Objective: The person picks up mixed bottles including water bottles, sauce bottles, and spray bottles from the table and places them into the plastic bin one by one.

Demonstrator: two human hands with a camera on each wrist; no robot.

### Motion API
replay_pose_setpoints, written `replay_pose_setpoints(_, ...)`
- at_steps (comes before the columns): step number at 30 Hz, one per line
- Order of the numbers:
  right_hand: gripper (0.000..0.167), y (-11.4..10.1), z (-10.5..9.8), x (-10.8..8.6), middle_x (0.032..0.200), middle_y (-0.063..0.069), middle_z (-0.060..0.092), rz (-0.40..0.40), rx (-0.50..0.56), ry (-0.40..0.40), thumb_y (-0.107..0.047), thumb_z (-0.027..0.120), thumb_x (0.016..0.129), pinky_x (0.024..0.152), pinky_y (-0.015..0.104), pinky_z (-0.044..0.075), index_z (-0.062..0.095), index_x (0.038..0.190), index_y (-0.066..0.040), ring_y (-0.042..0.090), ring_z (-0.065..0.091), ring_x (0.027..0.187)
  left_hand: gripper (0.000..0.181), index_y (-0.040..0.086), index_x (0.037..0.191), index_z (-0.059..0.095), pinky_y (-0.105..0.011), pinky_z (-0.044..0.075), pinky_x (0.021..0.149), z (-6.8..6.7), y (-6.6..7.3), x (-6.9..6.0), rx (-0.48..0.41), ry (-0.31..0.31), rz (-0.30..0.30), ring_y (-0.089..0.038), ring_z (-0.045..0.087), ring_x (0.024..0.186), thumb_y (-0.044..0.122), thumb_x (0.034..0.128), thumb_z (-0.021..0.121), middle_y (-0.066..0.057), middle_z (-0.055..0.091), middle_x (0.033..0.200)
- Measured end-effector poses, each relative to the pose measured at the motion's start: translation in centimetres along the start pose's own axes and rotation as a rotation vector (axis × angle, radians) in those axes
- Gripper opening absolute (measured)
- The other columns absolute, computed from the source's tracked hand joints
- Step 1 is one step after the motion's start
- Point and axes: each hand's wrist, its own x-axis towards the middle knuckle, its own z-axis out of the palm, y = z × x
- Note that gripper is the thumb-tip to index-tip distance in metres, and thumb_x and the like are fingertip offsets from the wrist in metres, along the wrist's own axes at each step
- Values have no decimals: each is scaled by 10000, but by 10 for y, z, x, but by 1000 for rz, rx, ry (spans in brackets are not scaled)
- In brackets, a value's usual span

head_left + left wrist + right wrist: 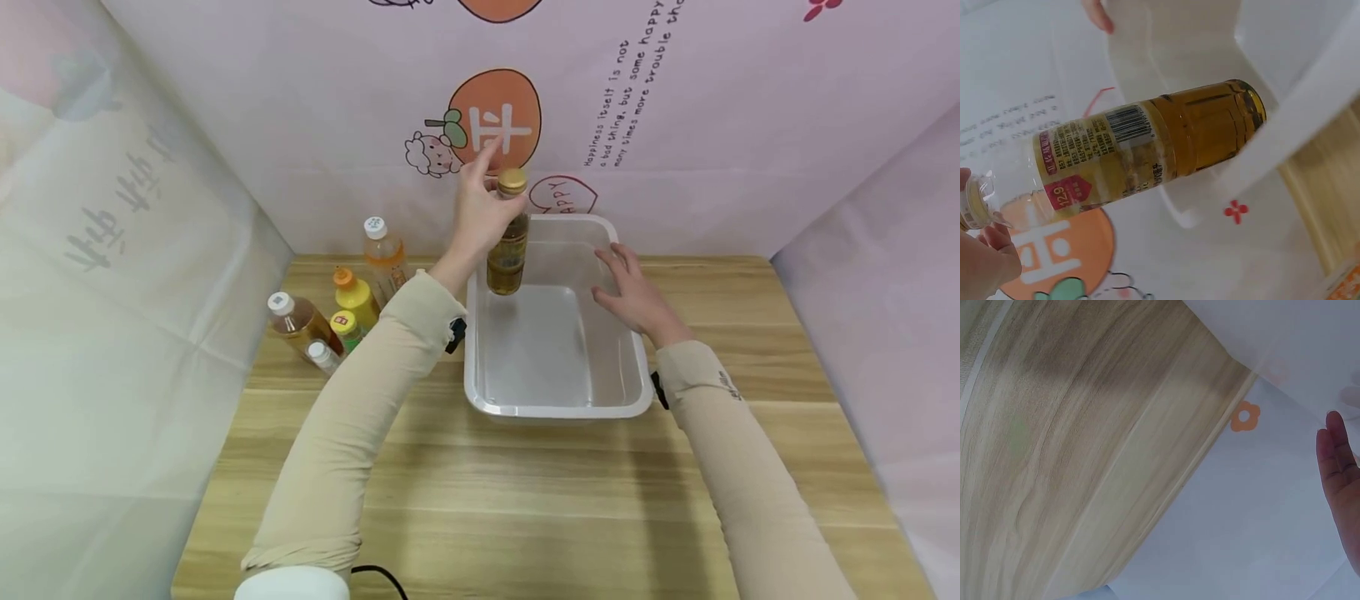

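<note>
My left hand (477, 218) pinches a clear bottle of amber liquid (507, 260) by its neck, just under the gold cap. The bottle stands nearly upright over the back left part of a white plastic tub (558, 411). In the left wrist view, the same bottle (1141, 147) shows a yellow label with a barcode and a red price mark. My right hand (632, 292) lies along the tub's right rim, its fingers spread and holding nothing. The right wrist view shows that hand (1344, 481) with fairly straight fingers beside the translucent tub wall.
Left of the tub stand several bottles: one with orange trim and a white cap (386, 254), a yellow one (356, 298), a brown one (303, 327), a green jar with a yellow cap (347, 327) and a small white-capped one (322, 356). Printed cloth walls border the wooden table (510, 508).
</note>
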Motion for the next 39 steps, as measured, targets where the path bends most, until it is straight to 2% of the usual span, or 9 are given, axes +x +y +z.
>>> replay_pose_setpoints(5,680,0,0,1,1610,128,-49,1,12,1,-308,461,968,1053,690,297,132,1541,-145,531,264,1363,760,150,1464,373,-260,502,867,-2,-16,-1,-21,18,-16,-248,542,1041,-12,798,701,-196,382,1392)
replay_pose_setpoints(11,680,-1,0,2,1611,118,-42,12,5,-2,-289,476,964,1032,688,324,140,1540,-152,538,297,1340,743,139,1451,391,-265,474,937,-2,-33,0,16,30,-28,-256,530,1059,-18,795,704,-170,419,1335)
replay_pose_setpoints(21,685,1,-1,1,1611,127,-50,4,-4,-3,-292,472,964,1039,692,309,135,1540,-140,540,276,1353,718,135,1453,394,-292,451,1010,4,-49,1,-11,53,-67,-265,507,1112,-35,816,680,-157,446,1300)
replay_pose_setpoints(29,677,2,0,2,1611,122,-46,1,-7,-1,-296,468,964,1033,687,322,144,1537,-135,536,283,1351,729,128,1434,424,-313,451,1001,7,-60,4,-55,110,-69,-281,520,1104,-72,786,692,-168,479,1305)
replay_pose_setpoints(34,675,3,2,2,1613,108,-51,10,-11,-4,-309,465,964,1024,694,325,146,1537,-144,533,276,1358,730,116,1434,420,-314,478,969,8,-67,6,-37,103,-60,-277,532,1061,-73,785,694,-157,491,1272)
replay_pose_setpoints(39,669,2,2,3,1614,108,-44,11,-9,1,-304,466,963,1039,689,314,158,1535,-143,533,277,1357,727,116,1427,425,-284,510,881,8,-72,7,-14,88,-52,-248,535,994,-85,781,692,-141,496,1224)
